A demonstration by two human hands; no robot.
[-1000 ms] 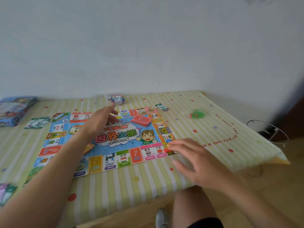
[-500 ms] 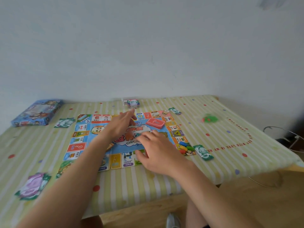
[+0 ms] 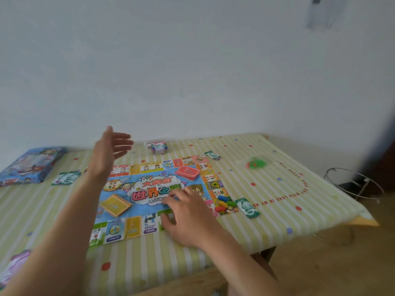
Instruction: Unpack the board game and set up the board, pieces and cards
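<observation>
One wide view from the person's head — facing forward and slightly down, within arm's reach of the counter (image 3: 277, 189). Wall (image 3: 192, 60) fills the frame's upper half; the board (image 3: 154, 184) sits lower centre.

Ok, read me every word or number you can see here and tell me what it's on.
"大富翁", "世界之旅": centre of the game board
"?": red card deck
"日本", "1200元": near-edge board squares
"LOVE IN MY HE", upside down: tablecloth
Other squares, green banknote, game box: too blurred to read.
</observation>
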